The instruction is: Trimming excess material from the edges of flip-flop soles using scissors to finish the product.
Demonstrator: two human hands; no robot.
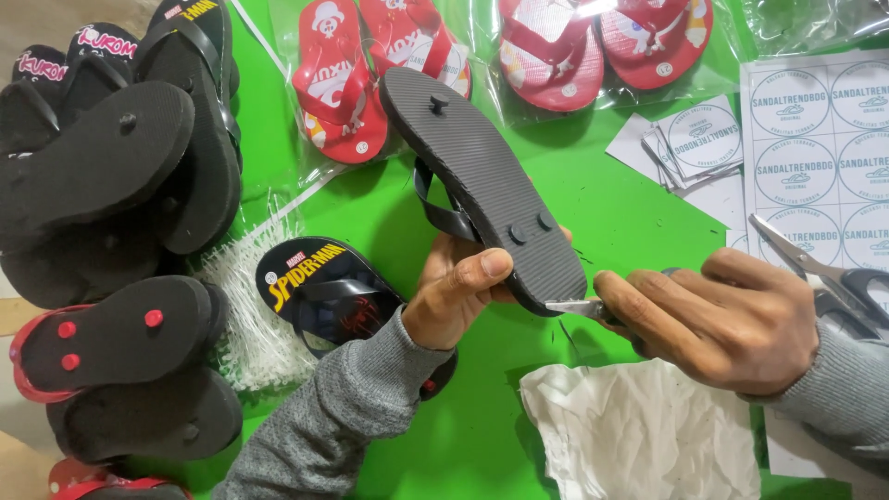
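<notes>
My left hand [458, 282] grips a black flip-flop [482, 181] near its heel, holding it sole-up and tilted over the green surface, its strap hanging below. My right hand [718, 319] is closed around a small cutting tool [574, 307] whose metal tip touches the heel edge of the sole. Both forearms wear grey knit sleeves.
A black printed flip-flop [319, 287] lies under my left wrist beside white plastic ties [245, 319]. Stacked black and red-black flip-flops [111, 185] fill the left. Bagged red flip-flops [556, 51] lie at the top, round-label sheets [820, 148] and scissors [833, 273] right, a crumpled white cloth [639, 431] below.
</notes>
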